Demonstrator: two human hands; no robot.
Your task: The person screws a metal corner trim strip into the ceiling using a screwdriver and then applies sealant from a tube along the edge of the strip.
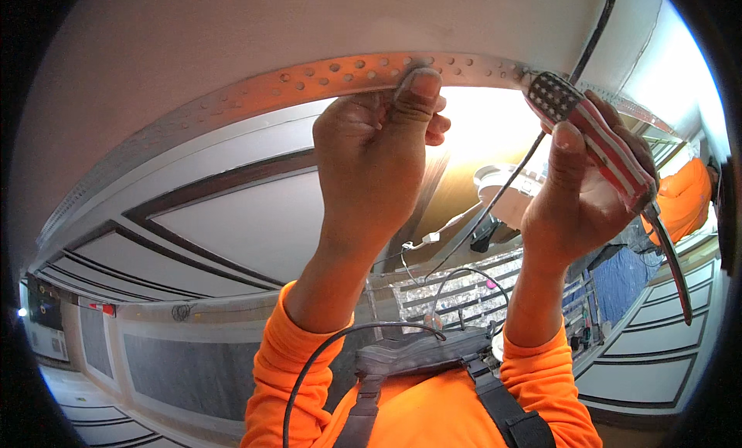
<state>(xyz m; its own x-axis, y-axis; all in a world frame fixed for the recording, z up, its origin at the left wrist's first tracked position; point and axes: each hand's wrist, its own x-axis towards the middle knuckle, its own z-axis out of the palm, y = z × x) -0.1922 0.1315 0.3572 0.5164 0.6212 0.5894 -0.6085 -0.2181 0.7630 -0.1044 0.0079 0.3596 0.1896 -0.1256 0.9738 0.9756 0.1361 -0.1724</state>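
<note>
Head view shows, from the left, a long metal strip [263, 93] full of small holes, bending up along the edge of a big pale board [433, 19]. White panels [239, 208] with dark trim are below it. Next comes the left hand [371, 154]: its grip is closed, thumb on the strip, fingers curled at its lower edge. Farther right, the right hand [576, 205] has its grip wrapped around a tool [607, 147], whose top end is right by the strip's right end; I cannot tell if they touch. The strip is up along the edge, so that part looks done. Whether it is stuck on yet, I cannot tell. The tool has stars and stripes; I can read no words.
</note>
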